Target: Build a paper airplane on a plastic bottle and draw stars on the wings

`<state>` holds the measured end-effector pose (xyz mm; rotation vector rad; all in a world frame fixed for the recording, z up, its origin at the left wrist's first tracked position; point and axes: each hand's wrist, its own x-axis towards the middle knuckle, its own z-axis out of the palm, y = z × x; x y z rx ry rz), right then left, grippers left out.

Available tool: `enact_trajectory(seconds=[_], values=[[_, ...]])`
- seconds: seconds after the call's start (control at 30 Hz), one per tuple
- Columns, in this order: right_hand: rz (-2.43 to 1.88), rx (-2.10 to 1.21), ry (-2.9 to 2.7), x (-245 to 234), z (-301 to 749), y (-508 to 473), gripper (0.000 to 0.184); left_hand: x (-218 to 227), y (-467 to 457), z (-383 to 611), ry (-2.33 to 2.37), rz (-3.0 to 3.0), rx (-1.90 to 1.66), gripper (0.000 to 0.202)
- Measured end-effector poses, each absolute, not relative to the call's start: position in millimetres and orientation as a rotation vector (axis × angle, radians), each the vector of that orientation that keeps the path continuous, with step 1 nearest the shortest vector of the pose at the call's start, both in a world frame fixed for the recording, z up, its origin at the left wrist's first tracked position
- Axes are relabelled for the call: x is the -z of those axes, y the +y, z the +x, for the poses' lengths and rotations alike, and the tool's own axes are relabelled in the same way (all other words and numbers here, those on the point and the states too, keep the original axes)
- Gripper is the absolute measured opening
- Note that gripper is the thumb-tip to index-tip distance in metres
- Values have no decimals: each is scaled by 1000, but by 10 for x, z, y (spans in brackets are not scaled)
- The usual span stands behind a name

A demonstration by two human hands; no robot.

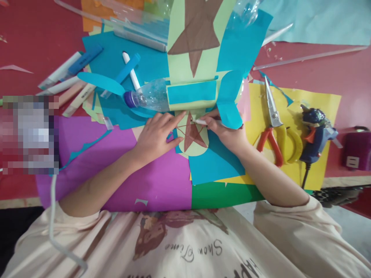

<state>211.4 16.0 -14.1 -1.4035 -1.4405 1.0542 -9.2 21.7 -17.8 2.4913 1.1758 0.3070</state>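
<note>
A paper-covered plastic bottle lies on its side, its purple cap pointing left between blue paper blades. Pale green strips extend above and below it. The upper strip carries a filled brown star; the lower one has a partly coloured brown star in outline. Pinched in my right hand is a white marker, its tip on the lower star. My left hand lies with fingers apart, touching the lower strip's left edge. Blue tail-like paper pieces stand at the bottle's right end, just above my right hand.
Scissors with red and yellow handles and a blue glue gun lie right on yellow paper. Several markers are scattered left. Purple paper and blue sheets overlap underneath. A pixelated object is far left.
</note>
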Motion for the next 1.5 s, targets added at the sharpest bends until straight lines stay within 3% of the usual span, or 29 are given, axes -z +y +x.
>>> enact_trajectory(seconds=[0.17, 1.5], values=[[-1362, -1073, -1471, 125, 2113, 157, 28, 183, 222, -99, 1155, 2498, -325, 59], [-1460, -1019, -1430, 50, 2112, 178, 15, 165, 215, -87, 1198, 2490, -305, 55]])
